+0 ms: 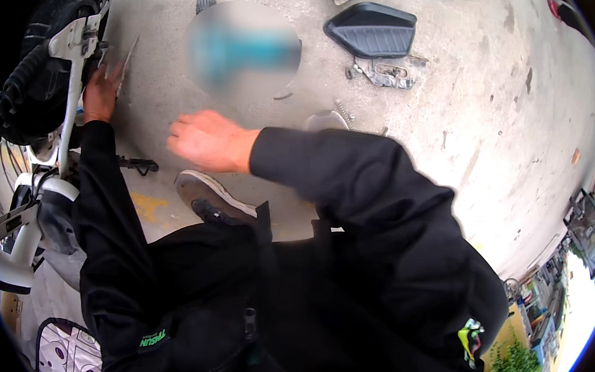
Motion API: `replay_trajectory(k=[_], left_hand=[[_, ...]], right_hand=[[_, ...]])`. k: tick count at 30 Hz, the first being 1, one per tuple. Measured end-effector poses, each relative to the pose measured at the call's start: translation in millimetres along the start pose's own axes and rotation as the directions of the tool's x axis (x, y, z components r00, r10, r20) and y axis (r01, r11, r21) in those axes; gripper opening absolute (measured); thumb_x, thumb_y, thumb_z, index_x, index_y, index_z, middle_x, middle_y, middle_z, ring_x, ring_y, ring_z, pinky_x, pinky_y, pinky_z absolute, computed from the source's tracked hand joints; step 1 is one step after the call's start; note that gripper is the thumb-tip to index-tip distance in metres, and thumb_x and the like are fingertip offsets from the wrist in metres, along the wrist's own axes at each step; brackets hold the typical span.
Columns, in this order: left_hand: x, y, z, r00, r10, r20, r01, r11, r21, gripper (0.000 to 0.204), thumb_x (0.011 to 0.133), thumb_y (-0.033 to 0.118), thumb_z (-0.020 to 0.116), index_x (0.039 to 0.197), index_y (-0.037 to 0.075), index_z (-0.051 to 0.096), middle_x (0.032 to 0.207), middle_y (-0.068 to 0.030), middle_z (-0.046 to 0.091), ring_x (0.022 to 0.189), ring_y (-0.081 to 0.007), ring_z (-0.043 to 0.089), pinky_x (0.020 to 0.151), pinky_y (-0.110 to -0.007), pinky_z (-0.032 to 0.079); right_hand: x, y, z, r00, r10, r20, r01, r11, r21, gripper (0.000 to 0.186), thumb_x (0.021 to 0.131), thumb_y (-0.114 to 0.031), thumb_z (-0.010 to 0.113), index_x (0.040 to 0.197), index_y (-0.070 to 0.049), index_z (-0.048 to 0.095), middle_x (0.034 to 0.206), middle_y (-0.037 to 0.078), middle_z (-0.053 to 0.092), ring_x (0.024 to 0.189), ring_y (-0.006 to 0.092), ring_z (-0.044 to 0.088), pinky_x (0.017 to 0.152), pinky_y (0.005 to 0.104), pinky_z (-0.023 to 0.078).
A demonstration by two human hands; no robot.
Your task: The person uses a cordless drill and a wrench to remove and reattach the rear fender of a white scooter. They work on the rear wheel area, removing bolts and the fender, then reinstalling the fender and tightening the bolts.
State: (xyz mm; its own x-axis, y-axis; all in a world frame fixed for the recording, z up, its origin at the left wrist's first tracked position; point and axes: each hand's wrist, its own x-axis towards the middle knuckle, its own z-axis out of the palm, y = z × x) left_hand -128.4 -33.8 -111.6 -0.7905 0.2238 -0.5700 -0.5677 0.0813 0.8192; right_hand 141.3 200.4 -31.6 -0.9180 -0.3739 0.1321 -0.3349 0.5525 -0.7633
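On the far left stands a two-wheeled vehicle (75, 77) with a white frame, a black tyre (60, 6) and a black coil spring. My left hand (100, 97) reaches in beside the white frame, its fingers stretched out and apart. A thin, pale, pointed strip (130, 61) lies along its right side; whether the fingers touch it cannot be told. My right hand (207, 140) hovers above the floor, over my shoe (209, 196). Its fingers are curled in, and their undersides are hidden, so anything inside is out of sight. A small black part (142, 165) lies between both arms.
A black ribbed panel (376, 31) and a dirty metal bracket (390, 73) lie on the concrete floor (474, 165). Nearer are a coil spring (346, 111) and a round pale piece (326, 120). A blurred patch covers something teal (245, 47). Plants (515, 364) stand at lower right.
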Motion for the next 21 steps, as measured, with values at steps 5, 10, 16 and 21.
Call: replay_trajectory(k=[5,10,16,21], left_hand=[[-3,-1,-7,0.999,0.046,-0.006,-0.045,0.955,-0.293,0.045,0.102,0.019,0.041,0.143,-0.002,0.039,0.155,-0.0147,0.034,0.143,-0.0408,0.032,0.117,-0.056,0.026],[-27,-7,-2,0.985,0.132,-0.110,-0.167,0.889,-0.427,0.046,0.101,0.015,0.048,0.143,-0.001,0.039,0.154,-0.0196,0.034,0.145,-0.0425,0.028,0.120,-0.057,0.023],[-30,-8,3,0.980,0.189,-0.055,-0.183,0.773,-0.607,0.046,0.099,0.016,0.050,0.142,0.001,0.042,0.155,-0.0210,0.033,0.146,-0.0391,0.027,0.121,-0.054,0.024],[-32,-7,-13,0.966,0.225,-0.123,-0.253,0.754,-0.606,0.043,0.098,0.016,0.052,0.138,0.000,0.048,0.153,-0.0210,0.037,0.145,-0.0393,0.030,0.120,-0.053,0.026]], right_hand=[[-152,78,-156,0.700,0.632,0.333,-0.444,0.750,-0.490,0.021,0.083,-0.011,0.066,0.102,-0.004,0.066,0.100,0.015,0.067,0.098,0.0333,0.066,0.080,0.0435,0.055],[-272,54,-272,0.364,0.930,-0.045,-0.732,0.256,-0.631,0.025,0.090,-0.017,0.063,0.109,-0.001,0.068,0.098,0.020,0.071,0.096,0.0359,0.068,0.083,0.0458,0.054],[-286,61,-177,0.431,0.886,-0.169,-0.902,0.425,-0.077,0.032,0.090,-0.020,0.064,0.117,-0.004,0.065,0.104,0.021,0.070,0.098,0.0365,0.067,0.085,0.0440,0.053],[-253,101,-168,0.511,0.823,-0.249,-0.852,0.447,-0.271,0.028,0.087,-0.019,0.067,0.111,-0.007,0.066,0.102,0.019,0.068,0.098,0.0378,0.066,0.083,0.0467,0.052]])
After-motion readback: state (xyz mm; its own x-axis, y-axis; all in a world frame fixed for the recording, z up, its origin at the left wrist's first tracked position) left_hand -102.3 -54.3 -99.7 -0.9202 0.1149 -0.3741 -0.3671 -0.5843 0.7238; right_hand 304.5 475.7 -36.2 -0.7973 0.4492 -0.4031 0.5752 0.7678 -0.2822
